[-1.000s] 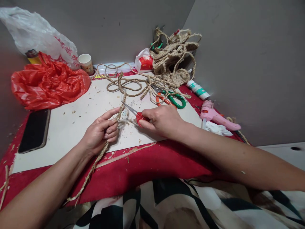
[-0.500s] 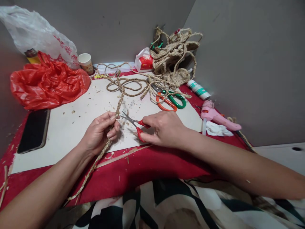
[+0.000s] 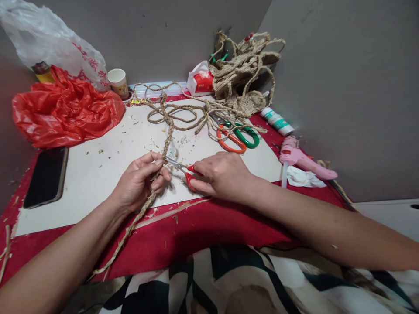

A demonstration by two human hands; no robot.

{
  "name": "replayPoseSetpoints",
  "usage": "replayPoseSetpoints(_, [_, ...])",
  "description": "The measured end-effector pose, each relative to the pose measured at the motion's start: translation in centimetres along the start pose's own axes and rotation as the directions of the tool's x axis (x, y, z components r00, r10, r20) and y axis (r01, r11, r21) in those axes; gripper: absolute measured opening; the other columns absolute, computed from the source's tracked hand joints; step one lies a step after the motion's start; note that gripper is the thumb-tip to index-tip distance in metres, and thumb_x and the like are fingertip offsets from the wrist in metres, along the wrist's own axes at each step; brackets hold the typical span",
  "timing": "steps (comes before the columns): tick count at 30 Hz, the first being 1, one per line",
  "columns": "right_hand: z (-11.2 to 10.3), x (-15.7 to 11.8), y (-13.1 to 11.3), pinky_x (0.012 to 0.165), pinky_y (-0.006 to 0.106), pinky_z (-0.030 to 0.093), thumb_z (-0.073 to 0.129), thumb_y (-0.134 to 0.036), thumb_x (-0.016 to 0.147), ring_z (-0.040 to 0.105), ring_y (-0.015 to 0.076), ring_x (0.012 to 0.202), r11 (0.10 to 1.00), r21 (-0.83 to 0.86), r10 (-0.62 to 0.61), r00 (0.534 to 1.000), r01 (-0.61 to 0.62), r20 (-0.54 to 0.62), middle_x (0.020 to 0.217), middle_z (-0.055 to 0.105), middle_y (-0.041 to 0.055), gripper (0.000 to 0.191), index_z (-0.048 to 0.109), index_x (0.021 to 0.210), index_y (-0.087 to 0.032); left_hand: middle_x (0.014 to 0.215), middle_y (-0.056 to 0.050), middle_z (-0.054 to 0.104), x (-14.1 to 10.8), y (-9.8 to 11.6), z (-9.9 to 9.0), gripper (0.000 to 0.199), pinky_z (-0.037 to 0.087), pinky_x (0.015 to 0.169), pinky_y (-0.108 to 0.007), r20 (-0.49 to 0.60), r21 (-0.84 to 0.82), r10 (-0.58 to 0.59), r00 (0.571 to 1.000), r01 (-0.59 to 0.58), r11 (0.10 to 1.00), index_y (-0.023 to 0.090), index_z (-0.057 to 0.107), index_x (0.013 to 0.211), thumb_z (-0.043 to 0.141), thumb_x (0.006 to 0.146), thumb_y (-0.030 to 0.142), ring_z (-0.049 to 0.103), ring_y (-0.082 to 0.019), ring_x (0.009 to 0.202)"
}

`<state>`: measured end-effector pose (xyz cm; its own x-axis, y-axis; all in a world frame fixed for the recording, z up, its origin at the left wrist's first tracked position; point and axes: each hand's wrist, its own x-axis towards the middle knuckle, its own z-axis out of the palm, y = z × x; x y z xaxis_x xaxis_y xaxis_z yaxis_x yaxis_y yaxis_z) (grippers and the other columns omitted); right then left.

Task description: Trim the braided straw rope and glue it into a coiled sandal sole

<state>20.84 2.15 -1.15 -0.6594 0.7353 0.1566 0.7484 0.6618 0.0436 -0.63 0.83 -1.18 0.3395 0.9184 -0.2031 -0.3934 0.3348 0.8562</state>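
Observation:
A braided straw cord (image 3: pixel 168 136) runs from the coiled cords down toward the front left edge of the table. My left hand (image 3: pixel 141 178) pinches it near the middle. In my right hand (image 3: pixel 218 176) are small scissors with red handles (image 3: pixel 190 180), fingers in the loops. Their blades point left and reach the braid just beside my left fingertips; whether they touch it I cannot tell. Small straw clippings lie on the white board (image 3: pixel 88 174) under both hands.
Large scissors with orange and green handles (image 3: pixel 248 136) lie behind my right hand, near tangled straw cords (image 3: pixel 240 78). A pink glue gun (image 3: pixel 303 161) is right; a phone (image 3: pixel 46 177), red bag (image 3: pixel 68 111) and paper cup (image 3: pixel 118 83) are left.
The small scissors have moved left to the braid, and their blades are closer together. The view has shifted slightly. My left hand still holds the braid.

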Motion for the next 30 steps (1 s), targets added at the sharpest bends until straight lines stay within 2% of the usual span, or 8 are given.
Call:
replayPoseSetpoints(9, [-1.0,0.3,-0.2,0.055,0.03,0.017,0.05,-0.047,0.085,0.057,0.019,0.056,0.999,-0.033,0.018,0.999,-0.016,0.051,0.061,0.069,0.009,0.04,0.072,0.076,-0.015,0.06,-0.003,0.068,0.1,-0.2,-0.1,0.013,0.034,0.04,-0.017,-0.017,0.041,0.002,1.0,-0.002,0.999,0.015,0.058,0.083,0.07,0.077,0.015,0.042,-0.005,0.038])
replayPoseSetpoints(20, [0.3,0.2,0.3,0.055,0.029,0.018,0.05,-0.046,0.086,0.051,0.0158,0.051,0.998,0.039,-0.038,0.999,0.039,-0.021,0.053,0.064,0.0068,0.041,0.069,0.065,-0.015,0.06,-0.003,0.066,0.2,-0.1,-0.3,0.008,0.031,0.039,-0.017,-0.053,0.031,0.001,0.999,0.0,1.0,0.013,0.063,0.081,0.069,0.076,0.012,0.039,-0.004,0.037])
replayPoseSetpoints(24, [0.6,0.0,0.3,0.055,0.029,0.02,0.05,-0.046,0.086,0.05,0.016,0.051,0.998,0.038,-0.05,0.999,0.05,-0.012,0.053,0.063,0.0058,0.042,0.069,0.065,-0.015,0.06,-0.003,0.066,0.3,-0.2,-0.3,0.006,0.031,0.039,-0.017,-0.059,0.032,0.002,0.998,0.0,0.999,0.012,0.063,0.079,0.068,0.076,0.011,0.038,-0.003,0.037])
replayPoseSetpoints(30, [1.0,-0.1,0.5,0.056,0.029,0.023,0.047,-0.039,0.088,0.05,0.0155,0.051,0.996,0.072,-0.047,0.998,0.05,-0.035,0.053,0.062,0.0041,0.04,0.065,0.061,-0.017,0.06,-0.002,0.065,0.3,-0.1,-0.1,0.004,0.032,0.039,-0.017,-0.067,0.029,-0.005,0.998,0.007,1.0,0.012,0.062,0.078,0.067,0.078,0.012,0.037,-0.003,0.038])
